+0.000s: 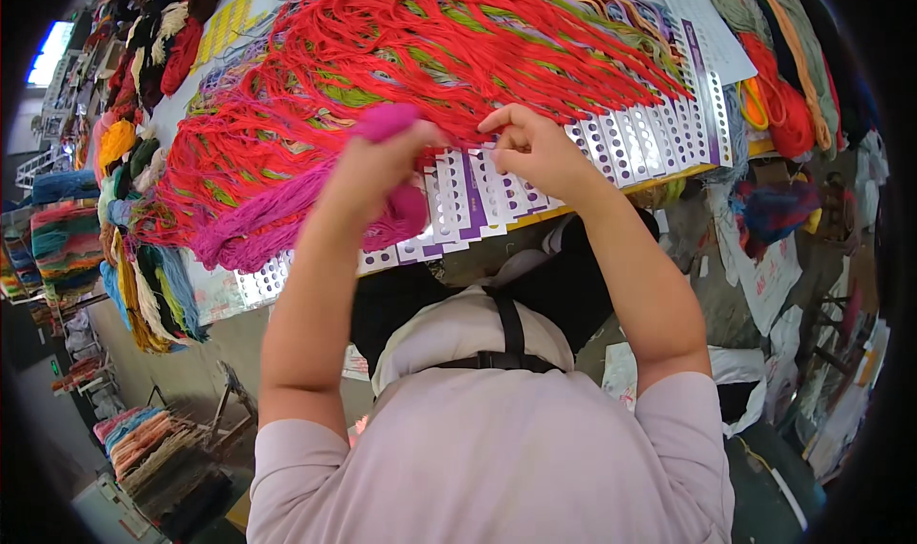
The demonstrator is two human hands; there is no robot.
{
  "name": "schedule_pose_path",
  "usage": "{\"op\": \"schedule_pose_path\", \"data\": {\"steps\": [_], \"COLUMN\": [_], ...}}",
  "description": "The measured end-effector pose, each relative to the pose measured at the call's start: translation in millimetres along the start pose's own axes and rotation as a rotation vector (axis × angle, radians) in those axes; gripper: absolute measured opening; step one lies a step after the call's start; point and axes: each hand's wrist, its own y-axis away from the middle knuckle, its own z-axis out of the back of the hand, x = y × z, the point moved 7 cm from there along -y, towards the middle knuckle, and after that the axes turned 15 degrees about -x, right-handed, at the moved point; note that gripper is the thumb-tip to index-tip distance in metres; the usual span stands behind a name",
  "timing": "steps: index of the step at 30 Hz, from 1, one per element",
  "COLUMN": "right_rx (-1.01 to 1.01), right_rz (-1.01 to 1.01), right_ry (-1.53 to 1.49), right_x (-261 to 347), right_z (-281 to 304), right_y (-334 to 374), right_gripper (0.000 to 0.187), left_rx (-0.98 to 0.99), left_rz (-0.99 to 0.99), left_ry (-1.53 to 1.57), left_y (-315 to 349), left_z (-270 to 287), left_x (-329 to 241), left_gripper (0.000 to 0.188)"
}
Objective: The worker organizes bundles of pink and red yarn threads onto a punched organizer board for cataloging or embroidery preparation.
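Observation:
My left hand, blurred by motion, is closed around a bundle of magenta yarn. More of the magenta yarn drapes below it across the table's front left. A little to the right, the fingers of my right hand are pinched near the ends of the red threads; what sits between the fingertips is too small to make out. Beneath both hands runs a row of white cards with punched holes and purple bands. Long red threads, with green ones among them, fan out from these cards over the tabletop.
A yellow sheet lies at the far left of the table and white paper at the far right. Colourful yarn hanks hang off the left side; others hang at the right. Stacked yarn stands at lower left.

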Motion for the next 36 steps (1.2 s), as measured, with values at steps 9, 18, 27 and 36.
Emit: {"op": "schedule_pose_path", "data": {"steps": [9, 18, 27, 36], "right_rx": [-0.07, -0.128, -0.134, -0.165], "right_rz": [0.021, 0.886, 0.955, 0.907], "right_ry": [0.28, 0.842, 1.034, 1.036], "right_x": [0, 52, 42, 33], "right_z": [-6, -63, -71, -69], "right_y": [2, 64, 81, 92], "right_gripper": [0.029, 0.02, 0.019, 0.024], "left_rx": [-0.165, -0.325, 0.217, 0.006], "left_rz": [0.013, -0.198, 0.079, -0.6], "left_ry": [0.512, 0.042, 0.521, -0.357], "left_y": [-120, -4, 60, 54], "left_z": [273, 155, 55, 16], "left_x": [-74, -98, -24, 48], "left_gripper": [0.021, 0.031, 0.041, 0.029]}}
